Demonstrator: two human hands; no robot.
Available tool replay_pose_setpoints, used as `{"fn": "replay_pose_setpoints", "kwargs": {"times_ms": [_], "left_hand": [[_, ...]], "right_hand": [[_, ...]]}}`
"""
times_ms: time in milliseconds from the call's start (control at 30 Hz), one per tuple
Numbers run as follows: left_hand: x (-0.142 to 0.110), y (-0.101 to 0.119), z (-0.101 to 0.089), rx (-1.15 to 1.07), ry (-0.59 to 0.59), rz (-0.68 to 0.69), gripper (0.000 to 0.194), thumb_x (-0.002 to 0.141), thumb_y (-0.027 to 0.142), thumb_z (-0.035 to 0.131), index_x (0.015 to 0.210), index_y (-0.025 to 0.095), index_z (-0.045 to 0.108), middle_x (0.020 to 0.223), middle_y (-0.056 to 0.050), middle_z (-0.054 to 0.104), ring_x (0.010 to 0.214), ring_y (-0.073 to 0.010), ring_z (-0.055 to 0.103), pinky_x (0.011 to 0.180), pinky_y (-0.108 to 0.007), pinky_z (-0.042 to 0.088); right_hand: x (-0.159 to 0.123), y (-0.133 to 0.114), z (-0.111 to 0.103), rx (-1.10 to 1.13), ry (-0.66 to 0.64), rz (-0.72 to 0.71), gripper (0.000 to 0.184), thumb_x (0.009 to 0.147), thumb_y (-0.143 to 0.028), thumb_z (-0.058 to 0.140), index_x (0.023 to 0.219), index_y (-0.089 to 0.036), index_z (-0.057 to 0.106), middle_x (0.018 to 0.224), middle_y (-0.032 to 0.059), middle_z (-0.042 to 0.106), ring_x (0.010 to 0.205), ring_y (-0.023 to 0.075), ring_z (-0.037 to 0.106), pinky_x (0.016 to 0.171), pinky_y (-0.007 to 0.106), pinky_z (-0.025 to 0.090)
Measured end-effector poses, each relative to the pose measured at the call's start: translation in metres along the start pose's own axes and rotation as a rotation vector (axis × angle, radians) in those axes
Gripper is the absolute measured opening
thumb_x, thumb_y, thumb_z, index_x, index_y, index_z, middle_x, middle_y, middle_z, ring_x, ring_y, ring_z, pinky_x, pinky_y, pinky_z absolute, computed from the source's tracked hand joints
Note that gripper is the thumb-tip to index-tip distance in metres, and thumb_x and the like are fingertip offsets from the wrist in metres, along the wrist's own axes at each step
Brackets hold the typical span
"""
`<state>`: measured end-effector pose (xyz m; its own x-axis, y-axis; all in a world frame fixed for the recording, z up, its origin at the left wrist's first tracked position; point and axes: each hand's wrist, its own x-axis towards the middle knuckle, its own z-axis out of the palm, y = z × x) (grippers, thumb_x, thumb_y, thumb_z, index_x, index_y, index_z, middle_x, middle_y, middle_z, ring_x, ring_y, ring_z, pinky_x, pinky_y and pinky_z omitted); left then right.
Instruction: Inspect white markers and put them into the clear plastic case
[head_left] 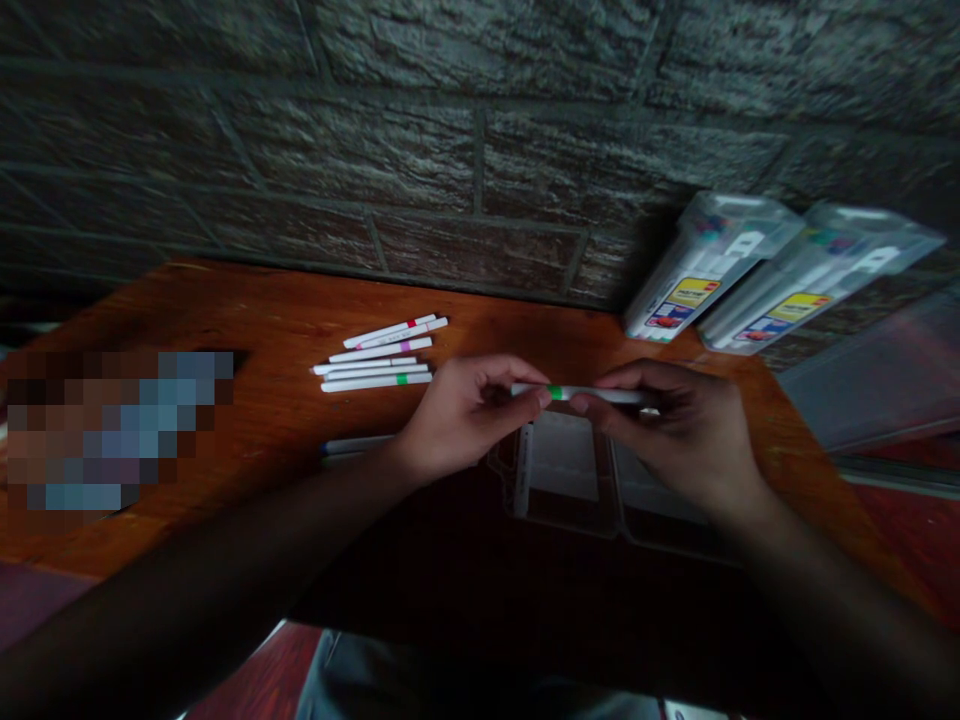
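Between my two hands a white marker [585, 392] with a green band lies level above the table. My left hand [480, 405] pinches its left end with thumb and fingers. Its right part is gripped by my right hand [679, 415], whose fingers hide some of the barrel. Below them an open clear plastic case [619, 500] lies on the table, with one white marker [523, 470] along its left side. Several white markers [379, 365] with red, purple and green bands lie in a loose group left of my left hand. Another marker [356, 445] is partly covered by my left forearm.
Two clear cases [682, 290] filled with markers lean against the stone wall [420, 150] at the back right. A pixelated patch [142, 430] covers something at the table's left. A translucent bin [885, 370] stands beyond the right edge of the wooden table [262, 310].
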<state>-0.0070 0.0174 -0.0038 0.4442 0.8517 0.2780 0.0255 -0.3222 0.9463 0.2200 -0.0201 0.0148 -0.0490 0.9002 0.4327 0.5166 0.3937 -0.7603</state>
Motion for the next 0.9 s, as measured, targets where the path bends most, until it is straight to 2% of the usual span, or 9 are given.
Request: {"fn": "replay_pose_setpoints", "kwargs": {"times_ms": [233,567,900], "left_hand": [[-0.0047,-0.0008,0.0033,0.107,-0.011,0.061,0.018,0.094,0.030,0.074,0.100,0.014,0.079,0.084,-0.006,0.078,0.067,-0.0125,0.065,0.059,-0.023,0.047],[-0.0064,-0.0006,0.0046,0.177,-0.012,0.106,0.017,0.095,0.029,0.073,0.102,0.013,0.078,0.089,-0.007,0.080,0.069,-0.0130,0.067,0.061,-0.023,0.049],[-0.0066,-0.0015,0.0047,0.193,-0.004,0.113,0.016,0.095,0.027,0.072,0.102,0.013,0.077,0.092,-0.007,0.080,0.075,-0.0144,0.070,0.063,-0.023,0.050]], "right_hand": [[-0.0070,0.0023,0.0002,-0.172,-0.024,-0.097,0.022,0.084,-0.044,0.088,0.083,-0.024,0.079,0.076,0.0034,0.079,0.058,0.0182,0.069,0.052,0.031,0.052],[-0.0082,0.0023,0.0011,-0.202,-0.040,-0.103,0.024,0.086,-0.046,0.087,0.084,-0.023,0.078,0.079,0.0041,0.080,0.061,0.0191,0.072,0.055,0.032,0.055],[-0.0058,-0.0025,0.0005,-0.227,-0.047,-0.148,0.017,0.085,-0.035,0.086,0.085,-0.020,0.079,0.074,0.0025,0.079,0.059,0.0169,0.070,0.054,0.028,0.051]]}}
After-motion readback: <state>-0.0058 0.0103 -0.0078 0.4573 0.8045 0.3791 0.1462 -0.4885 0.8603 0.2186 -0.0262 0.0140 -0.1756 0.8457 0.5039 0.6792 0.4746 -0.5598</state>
